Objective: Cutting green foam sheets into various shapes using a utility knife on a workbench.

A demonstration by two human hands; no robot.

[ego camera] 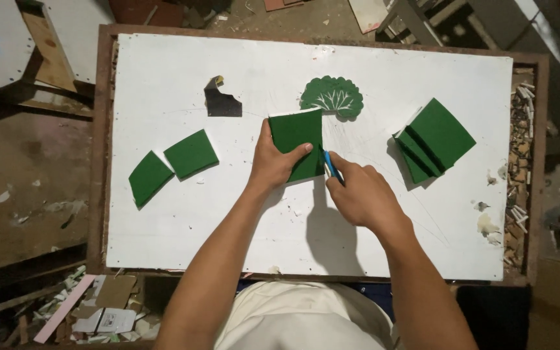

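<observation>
A white board (163,220) in a brown wooden frame fills most of the view and carries everything else. Near its middle lies a green foam sheet (297,133), roughly rectangular, its long axis running away from the person with a slight tilt, white top edge pointing to the far side. The left hand (272,162) presses flat on the sheet's near left part, fingers together, thumb stretched across the green surface. The right hand (358,191) pinches a small blue cutter (329,165) at the sheet's right edge, its tip touching that edge. A stack of green sheets (435,139) sits well to the right, two green pieces (173,165) to the left, and a leaf-shaped green cutout (332,97) lies just beyond the sheet.
</observation>
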